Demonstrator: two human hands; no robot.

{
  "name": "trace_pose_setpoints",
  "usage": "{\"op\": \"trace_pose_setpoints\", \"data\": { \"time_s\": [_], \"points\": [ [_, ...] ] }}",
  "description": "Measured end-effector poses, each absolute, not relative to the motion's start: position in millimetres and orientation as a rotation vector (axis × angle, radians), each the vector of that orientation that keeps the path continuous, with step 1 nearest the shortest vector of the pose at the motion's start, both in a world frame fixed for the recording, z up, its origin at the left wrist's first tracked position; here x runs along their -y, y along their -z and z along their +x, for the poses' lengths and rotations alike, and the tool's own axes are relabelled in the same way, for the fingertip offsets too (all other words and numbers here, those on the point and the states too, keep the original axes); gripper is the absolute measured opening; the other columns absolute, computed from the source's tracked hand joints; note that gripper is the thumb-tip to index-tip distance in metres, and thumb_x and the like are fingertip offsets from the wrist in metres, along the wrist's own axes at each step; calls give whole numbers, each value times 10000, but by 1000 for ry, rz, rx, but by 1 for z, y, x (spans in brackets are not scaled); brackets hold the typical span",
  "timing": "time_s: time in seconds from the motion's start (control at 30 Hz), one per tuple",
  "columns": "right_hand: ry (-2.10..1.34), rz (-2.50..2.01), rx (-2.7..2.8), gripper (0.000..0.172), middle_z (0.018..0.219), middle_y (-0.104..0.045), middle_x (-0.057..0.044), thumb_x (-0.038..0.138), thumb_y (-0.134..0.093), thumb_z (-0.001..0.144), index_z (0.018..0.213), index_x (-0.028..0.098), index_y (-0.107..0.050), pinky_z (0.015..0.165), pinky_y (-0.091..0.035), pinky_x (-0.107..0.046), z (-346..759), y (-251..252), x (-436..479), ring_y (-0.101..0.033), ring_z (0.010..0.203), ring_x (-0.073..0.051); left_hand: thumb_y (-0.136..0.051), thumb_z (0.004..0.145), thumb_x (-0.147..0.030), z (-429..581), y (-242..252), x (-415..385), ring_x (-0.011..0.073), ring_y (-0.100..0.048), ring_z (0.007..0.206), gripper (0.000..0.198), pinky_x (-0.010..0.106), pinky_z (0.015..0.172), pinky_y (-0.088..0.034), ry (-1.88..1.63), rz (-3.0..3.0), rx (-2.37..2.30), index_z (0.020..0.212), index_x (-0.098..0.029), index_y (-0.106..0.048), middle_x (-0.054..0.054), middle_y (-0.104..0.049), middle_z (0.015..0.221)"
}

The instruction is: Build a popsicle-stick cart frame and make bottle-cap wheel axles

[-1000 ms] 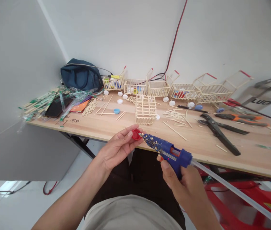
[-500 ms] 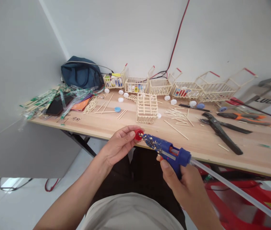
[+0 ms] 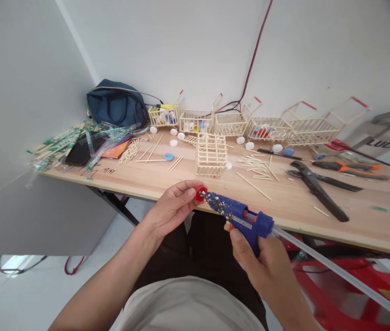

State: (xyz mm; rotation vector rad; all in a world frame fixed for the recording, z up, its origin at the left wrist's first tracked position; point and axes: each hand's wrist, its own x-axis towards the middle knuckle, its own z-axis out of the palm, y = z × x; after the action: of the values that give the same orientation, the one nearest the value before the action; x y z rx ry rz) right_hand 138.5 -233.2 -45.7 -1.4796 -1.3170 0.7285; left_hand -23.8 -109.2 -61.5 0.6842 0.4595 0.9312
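Observation:
Between thumb and fingers, my left hand (image 3: 173, 206) pinches a red bottle cap (image 3: 200, 194), its hollow side turned toward the glue gun. My right hand (image 3: 262, 262) is wrapped round the handle of a blue hot glue gun (image 3: 234, 212), with a finger at its orange trigger. Crumbs and wood bits crust the gun's front, and its nozzle tip points into the cap; whether it touches is unclear. A long clear glue stick (image 3: 340, 273) runs out of the gun's back. On the table just beyond lies a small slatted stick basket (image 3: 211, 155).
Several miniature stick shopping carts (image 3: 231, 124) line the wall. Loose sticks (image 3: 255, 165), a blue cap (image 3: 169, 156) and white caps lie on the table (image 3: 140, 184). Black-handled cutters (image 3: 319, 191) and orange-handled pliers (image 3: 352, 169) rest at right; a blue bag (image 3: 117, 105) stands back left.
Both hands, the cap and the glue gun hold nearly the same position. The whole view has shifted very slightly.

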Motion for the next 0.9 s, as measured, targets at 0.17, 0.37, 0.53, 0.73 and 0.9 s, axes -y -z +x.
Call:
{"op": "trace_pose_setpoints", "data": {
  "time_s": [0.17, 0.37, 0.53, 0.73, 0.9],
  "points": [
    [-684, -1623, 1308, 348, 461, -468, 28, 488, -549, 890, 943, 180, -702, 419, -353, -247, 137, 42, 235, -423, 414, -124, -859, 658, -212, -22, 61, 110, 117, -662, 821, 302, 220, 814, -494, -938, 691, -463, 919, -123, -735, 54, -737, 895],
    [-731, -1590, 1360, 378, 481, -455, 35, 487, -521, 911, 1052, 171, -672, 427, -331, -250, 139, 58, 234, -410, 431, -127, -870, 636, -209, -23, 64, 109, 112, -663, 810, 317, 212, 807, -489, -983, 743, -511, 916, -136, -741, 41, -737, 874],
    [-900, -1510, 1248, 376, 516, -413, 45, 526, -493, 925, 922, 168, -612, 459, -311, -255, 132, 66, 232, -390, 462, -113, -879, 623, -232, -25, 65, 109, 104, -660, 797, 326, 204, 812, -486, -1021, 805, -516, 907, -146, -747, 34, -736, 856],
    [-1146, -1321, 1029, 401, 577, -358, 69, 557, -497, 921, 951, 161, -551, 426, -268, -220, 122, 61, 230, -350, 452, -69, -890, 602, -250, -26, 63, 108, 108, -657, 805, 334, 210, 817, -481, -1033, 853, -520, 889, -153, -750, 34, -737, 857],
    [-1166, -1275, 969, 381, 562, -361, 75, 541, -494, 931, 940, 164, -548, 424, -245, -218, 120, 64, 229, -337, 443, -64, -891, 600, -250, -26, 62, 109, 106, -651, 790, 329, 206, 798, -476, -1044, 870, -539, 880, -151, -751, 34, -735, 845]
  ]
}}
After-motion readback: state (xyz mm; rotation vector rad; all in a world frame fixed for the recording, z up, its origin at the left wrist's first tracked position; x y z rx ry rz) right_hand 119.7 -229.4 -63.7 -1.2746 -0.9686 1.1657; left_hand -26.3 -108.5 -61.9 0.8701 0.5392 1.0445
